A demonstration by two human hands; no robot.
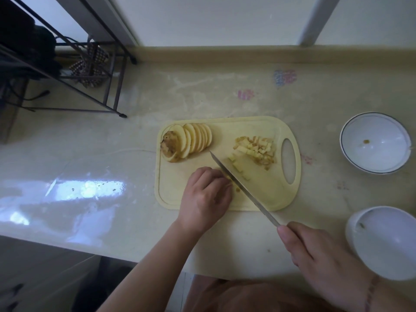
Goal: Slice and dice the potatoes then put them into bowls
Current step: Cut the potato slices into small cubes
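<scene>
A pale yellow cutting board [265, 127] lies on the counter. A fanned row of potato slices [191, 141] sits at its far left. A pile of diced potato [258, 149] lies near the handle hole. My right hand [315, 253] grips the handle of a knife [238, 183], whose blade slants across the board with a few cubes [238, 167] beside it. My left hand [207, 197] has its fingers curled down on potato pieces against the blade; those pieces are mostly hidden.
Two white bowls stand on the right: one [376, 143] at mid-depth, one [387, 242] near the counter's front edge. A black wire rack [90, 70] occupies the back left. The counter's front edge runs under my forearms.
</scene>
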